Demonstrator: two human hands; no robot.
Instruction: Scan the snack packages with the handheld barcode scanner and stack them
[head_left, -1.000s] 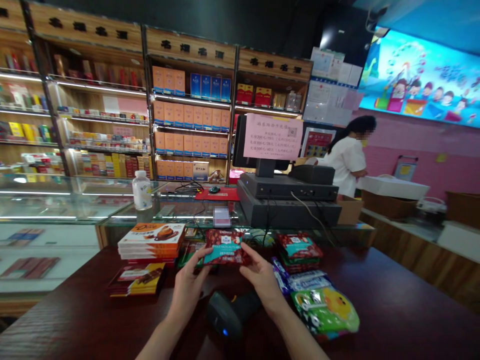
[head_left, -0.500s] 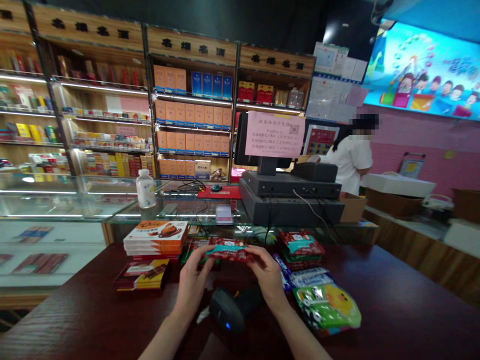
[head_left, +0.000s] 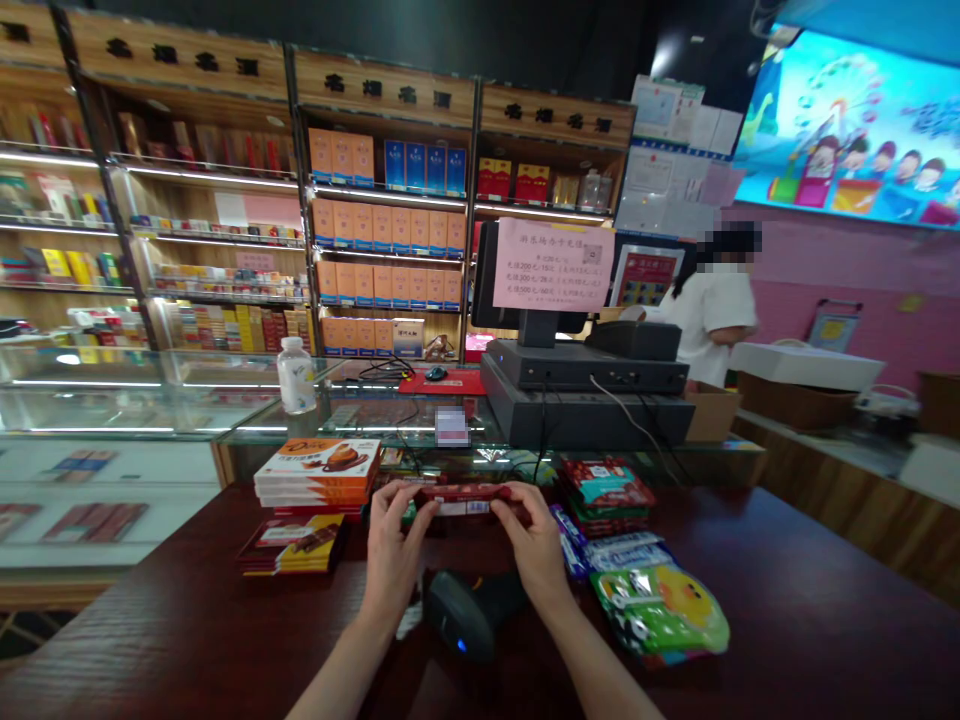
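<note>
Between both hands I hold a red chocolate bar (head_left: 465,499), raised above the dark table, with a pale printed strip on the side facing me. My left hand (head_left: 395,540) pinches its left end, and my right hand (head_left: 534,540) pinches its right end. Below the bar a black barcode scanner (head_left: 459,612) lies on the table, a blue light glowing on it. Behind my left hand, more packs are partly hidden. To the right lies a stack of red and teal chocolate packs (head_left: 606,490).
White and orange boxes (head_left: 319,470) are stacked at left, beside yellow and red chocolate bars (head_left: 292,545). Blue packets (head_left: 628,553) and a green duck-print bag (head_left: 660,612) lie right. Beyond stand a glass counter, a bottle (head_left: 297,377), a monitor (head_left: 553,270) and a person in white (head_left: 716,310).
The chocolate bar has tilted between my hands: its teal-labelled front faced me before, and now its narrow printed side does. Both hands still grip its ends.
</note>
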